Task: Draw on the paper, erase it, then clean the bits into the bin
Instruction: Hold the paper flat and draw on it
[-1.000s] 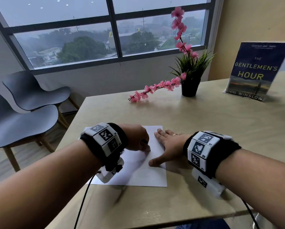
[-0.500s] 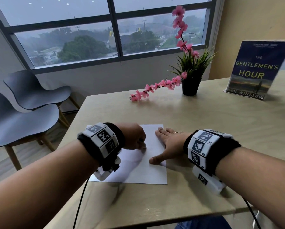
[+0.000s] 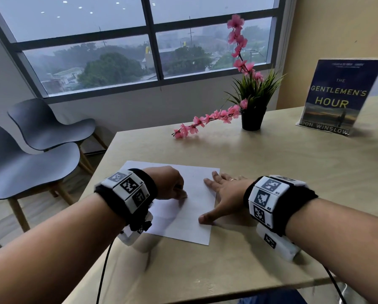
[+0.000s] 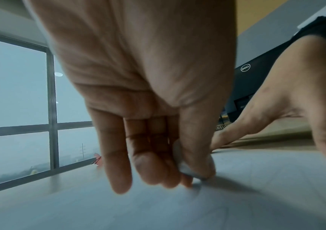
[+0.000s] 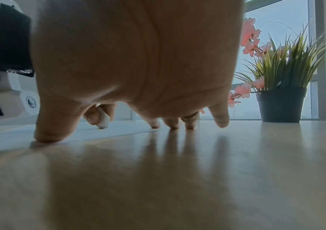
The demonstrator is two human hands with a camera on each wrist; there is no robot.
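Note:
A white sheet of paper (image 3: 183, 220) lies on the wooden table (image 3: 271, 163) in front of me. My left hand (image 3: 172, 187) is curled over the paper and pinches a small white eraser (image 4: 189, 169) between thumb and fingers, its tip down on the sheet; the eraser (image 5: 103, 119) also shows in the right wrist view. My right hand (image 3: 221, 194) lies flat with fingers spread, thumb and fingertips pressing the paper's right edge. No pencil marks can be made out on the sheet. No bin is in view.
A black pot with grass and pink flowers (image 3: 251, 108) stands at the back of the table, one branch drooping onto it. A book (image 3: 337, 97) stands upright at the back right. Two grey chairs (image 3: 30, 150) sit left of the table.
My left hand has shifted slightly over the paper with the eraser. The right hand stays pressed on the sheet's edge.

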